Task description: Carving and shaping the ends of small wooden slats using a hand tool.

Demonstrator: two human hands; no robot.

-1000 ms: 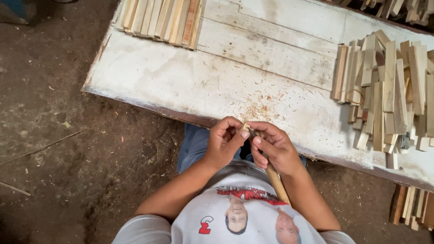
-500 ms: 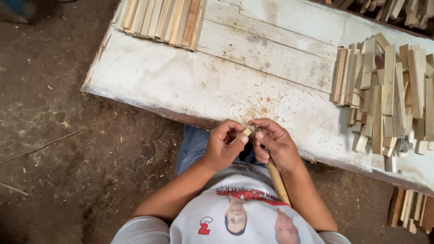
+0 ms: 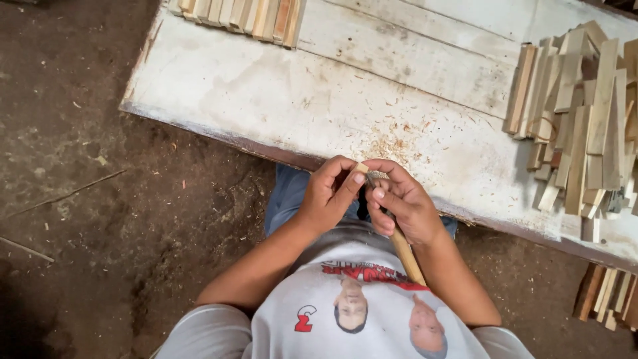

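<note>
Nearest the camera is the person's pale grey T-shirt [image 3: 359,312], printed across the chest with a red band of lettering, a small red mark at one side and two portrait pictures below it. Just beyond it the two hands meet at the table's near edge, close together and almost touching. The left hand [image 3: 329,196] pinches a small wooden piece [image 3: 361,169] between thumb and fingertips; only its pale end shows, so its full length and direction cannot be told. The right hand [image 3: 402,206] is closed around a wooden-handled tool [image 3: 407,256], whose handle runs from the fist back toward the person's chest, slanting down and to the right, while its short grey metal end [image 3: 377,175] lies against the small piece, pointing left. Under the hands blue trousers [image 3: 287,196] show above the dark dirt floor [image 3: 86,219]. Beyond them stretches a white-painted plank table [image 3: 266,86], worn and scuffed, with fine wood shavings [image 3: 392,139] scattered just past the hands. On the table's right side lies a loose pile of cut wooden slats [image 3: 578,126], mostly with long axes running away from the person. At the far left edge a neater row of slats [image 3: 246,14] lies side by side. More slats [image 3: 608,292] lie on the floor at lower right.
</note>
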